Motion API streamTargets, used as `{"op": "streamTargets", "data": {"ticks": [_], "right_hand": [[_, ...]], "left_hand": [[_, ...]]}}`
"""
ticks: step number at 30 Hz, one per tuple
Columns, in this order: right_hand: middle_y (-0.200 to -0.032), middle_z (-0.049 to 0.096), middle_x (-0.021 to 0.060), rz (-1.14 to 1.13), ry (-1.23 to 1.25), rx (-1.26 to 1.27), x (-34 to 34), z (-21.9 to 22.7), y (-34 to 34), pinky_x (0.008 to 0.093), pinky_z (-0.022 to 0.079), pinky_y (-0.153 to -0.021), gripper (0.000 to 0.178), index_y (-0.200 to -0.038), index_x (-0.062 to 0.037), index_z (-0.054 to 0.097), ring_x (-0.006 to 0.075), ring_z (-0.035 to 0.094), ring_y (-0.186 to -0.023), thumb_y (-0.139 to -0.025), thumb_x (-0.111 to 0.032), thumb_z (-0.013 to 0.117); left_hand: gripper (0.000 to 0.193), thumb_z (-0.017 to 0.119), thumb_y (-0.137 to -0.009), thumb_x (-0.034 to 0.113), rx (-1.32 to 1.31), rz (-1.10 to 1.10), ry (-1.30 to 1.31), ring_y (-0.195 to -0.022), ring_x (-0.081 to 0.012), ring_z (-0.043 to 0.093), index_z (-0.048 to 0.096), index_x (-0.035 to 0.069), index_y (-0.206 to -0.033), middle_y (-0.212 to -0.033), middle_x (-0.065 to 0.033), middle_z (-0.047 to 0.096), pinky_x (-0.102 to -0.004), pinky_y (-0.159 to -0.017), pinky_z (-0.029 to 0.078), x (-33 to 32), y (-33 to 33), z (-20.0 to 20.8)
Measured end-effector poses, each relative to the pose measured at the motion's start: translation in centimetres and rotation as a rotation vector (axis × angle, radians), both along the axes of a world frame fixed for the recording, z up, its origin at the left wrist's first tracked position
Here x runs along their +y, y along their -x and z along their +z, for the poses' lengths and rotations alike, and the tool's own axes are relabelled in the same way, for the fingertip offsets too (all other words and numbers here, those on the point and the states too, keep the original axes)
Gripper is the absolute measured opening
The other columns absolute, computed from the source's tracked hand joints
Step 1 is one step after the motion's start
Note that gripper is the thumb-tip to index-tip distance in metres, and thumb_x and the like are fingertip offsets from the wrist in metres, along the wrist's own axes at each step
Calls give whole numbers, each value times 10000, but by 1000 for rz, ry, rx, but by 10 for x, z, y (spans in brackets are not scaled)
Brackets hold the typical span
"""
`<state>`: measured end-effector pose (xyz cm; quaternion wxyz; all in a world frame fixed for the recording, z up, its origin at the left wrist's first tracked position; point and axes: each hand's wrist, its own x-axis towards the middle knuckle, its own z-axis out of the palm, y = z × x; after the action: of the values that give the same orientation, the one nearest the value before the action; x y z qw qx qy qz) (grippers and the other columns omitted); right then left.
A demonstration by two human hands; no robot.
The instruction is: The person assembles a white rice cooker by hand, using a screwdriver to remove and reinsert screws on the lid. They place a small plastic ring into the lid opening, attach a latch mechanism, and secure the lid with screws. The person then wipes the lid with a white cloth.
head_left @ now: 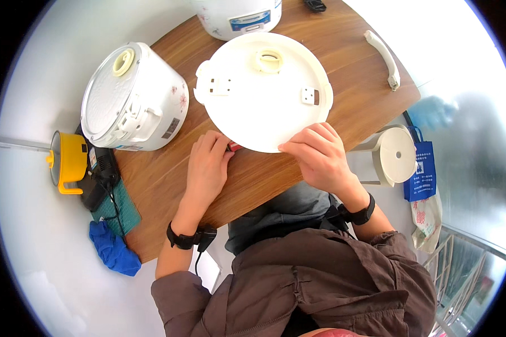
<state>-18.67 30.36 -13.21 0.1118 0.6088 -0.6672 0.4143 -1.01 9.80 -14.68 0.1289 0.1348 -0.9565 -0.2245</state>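
Note:
A round white plastic lid (264, 106) lies on the wooden table in front of me, with a cream ring and slotted fittings on its face. My right hand (320, 154) pinches the lid's near right rim between thumb and fingers. By the near left rim, my left hand (208, 163) is closed around a red-and-black piece (233, 146), perhaps a tool handle. Most of that piece is hidden by the fingers and the lid, so its kind cannot be made out.
A white rice cooker (166, 109) lies tilted on the left; another white appliance (239, 17) stands at the far edge. A curved white handle (384, 60) rests on the wooden table (354, 84) at right. Beyond the edges are a yellow pot (73, 160) and a white stool (396, 154).

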Motion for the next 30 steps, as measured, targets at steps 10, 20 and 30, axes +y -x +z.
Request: {"op": "streamTargets", "data": {"ticks": [10, 20, 30], "right_hand": [[-916, 664, 5, 107, -123, 29, 12, -12, -3, 352, 514, -793, 348, -974, -76, 745, 218, 622, -849, -646, 16, 676], [-940, 626, 19, 275, -198, 58, 10, -17, -14, 356, 511, -841, 349, -1034, -67, 709, 208, 616, -895, -688, -37, 680], [-942, 631, 25, 397, -253, 61, 5, -17, -43, 363, 518, -827, 301, -1029, -57, 703, 215, 619, -875, -733, -77, 657]], "left_hand": [[284, 680, -839, -41, -44, 307, 91, -993, -350, 608, 676, 30, -1113, -1036, -132, 618, -418, -875, 463, -40, -110, 5], [383, 668, -878, -2, -109, 552, 352, -1102, -343, 581, 648, 76, -1253, -1164, -120, 592, -452, -976, 428, -54, -155, 3], [350, 723, -833, 21, 182, 4, 147, -1122, -314, 627, 689, 44, -1181, -1205, -111, 653, -435, -980, 491, -11, -36, 37]]}}
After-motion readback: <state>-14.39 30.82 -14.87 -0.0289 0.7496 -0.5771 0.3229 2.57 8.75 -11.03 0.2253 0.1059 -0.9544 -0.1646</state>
